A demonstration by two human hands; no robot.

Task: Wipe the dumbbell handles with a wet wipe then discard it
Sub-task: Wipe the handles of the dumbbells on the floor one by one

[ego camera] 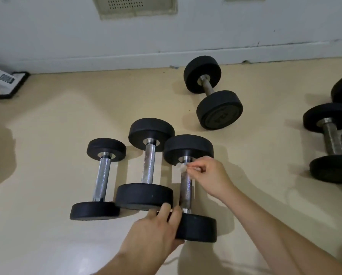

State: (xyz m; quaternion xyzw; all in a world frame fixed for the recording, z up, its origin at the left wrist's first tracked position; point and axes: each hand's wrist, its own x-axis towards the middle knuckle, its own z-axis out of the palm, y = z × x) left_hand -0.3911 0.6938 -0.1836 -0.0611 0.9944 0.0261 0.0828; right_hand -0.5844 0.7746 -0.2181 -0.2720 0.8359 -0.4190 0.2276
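The wet wipe (181,167) shows as a small pale scrap past the fingers of the right hand (209,176); the rest is hidden in their pinch. The left hand (156,233) covers the left side of the near weight of the nearest dumbbell (199,228). The right edge cuts off the rightmost dumbbell (332,141), the left edge a white device (5,80). The end marking on the far dumbbell (219,110) is too blurred to read.

Three dumbbells side by side on the floor (47,135), with both hands at the end dumbbell (186,187).
The right hand (207,176) pinches the wet wipe (181,167) at the handle's far end, and the left hand (158,231) holds the near head. The middle dumbbell (148,165) lies just left of both hands, with the outer dumbbell (102,175) further left. The far dumbbell (212,92) lies beyond the right hand.
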